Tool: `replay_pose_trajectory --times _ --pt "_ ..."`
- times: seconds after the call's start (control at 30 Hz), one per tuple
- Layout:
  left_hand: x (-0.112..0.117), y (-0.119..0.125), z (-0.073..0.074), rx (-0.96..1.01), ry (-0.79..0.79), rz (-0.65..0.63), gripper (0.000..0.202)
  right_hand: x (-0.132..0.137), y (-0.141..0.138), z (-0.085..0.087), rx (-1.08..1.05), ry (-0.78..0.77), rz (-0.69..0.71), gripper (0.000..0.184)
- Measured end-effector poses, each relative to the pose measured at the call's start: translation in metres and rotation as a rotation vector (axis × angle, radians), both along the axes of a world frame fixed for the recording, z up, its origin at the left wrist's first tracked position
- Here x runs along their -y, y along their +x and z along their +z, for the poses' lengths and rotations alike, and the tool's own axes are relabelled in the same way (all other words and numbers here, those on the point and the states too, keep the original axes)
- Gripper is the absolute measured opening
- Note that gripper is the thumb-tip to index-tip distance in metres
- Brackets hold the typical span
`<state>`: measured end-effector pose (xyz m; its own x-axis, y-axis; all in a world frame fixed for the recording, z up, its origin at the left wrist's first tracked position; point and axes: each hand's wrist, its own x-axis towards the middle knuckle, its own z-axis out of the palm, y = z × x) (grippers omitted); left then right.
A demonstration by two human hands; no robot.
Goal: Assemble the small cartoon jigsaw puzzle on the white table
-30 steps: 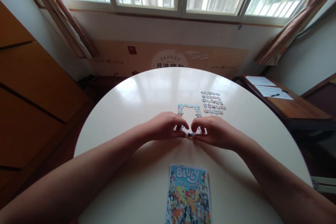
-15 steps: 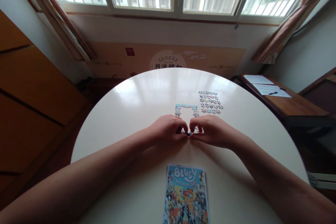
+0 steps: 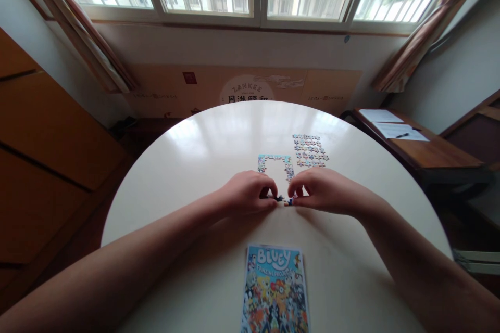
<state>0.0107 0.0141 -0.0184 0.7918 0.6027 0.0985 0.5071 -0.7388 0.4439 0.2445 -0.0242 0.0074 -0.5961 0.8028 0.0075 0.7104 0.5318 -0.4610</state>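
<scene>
On the round white table [image 3: 203, 145] lies a partly joined jigsaw frame [image 3: 274, 158], open in the middle. My left hand [image 3: 246, 192] and my right hand [image 3: 322, 190] rest at its near edge, fingers curled, each pinching small dark puzzle pieces [image 3: 284, 200] that lie between the fingertips. A patch of loose puzzle pieces [image 3: 310, 149] is spread just right of the frame. A colourful "Bluey" reference picture [image 3: 275, 291] lies flat near the table's front edge, below my hands.
A wooden side desk [image 3: 422, 148] with papers and a pen stands at the right. A wooden cabinet [image 3: 47, 130] fills the left. Windows with curtains run along the far wall, above a printed cardboard panel [image 3: 250, 88].
My two hands have drawn slightly apart; the small pieces between the fingertips now show more. The view has shifted a little.
</scene>
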Motion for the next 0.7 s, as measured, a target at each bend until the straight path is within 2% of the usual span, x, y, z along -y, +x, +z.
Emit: replay_pose_trajectory --times 0.3,0.7 --pt "-0.0016 -0.0009 -0.0005 -0.006 -0.037 0.009 0.015 -0.0031 -0.0044 -0.0055 0.002 -0.034 0.03 0.012" --pt "-0.0019 -0.0013 0.0026 -0.019 -0.07 0.006 0.017 -0.0047 -0.0035 -0.0091 0.007 -0.042 -0.017 0.013"
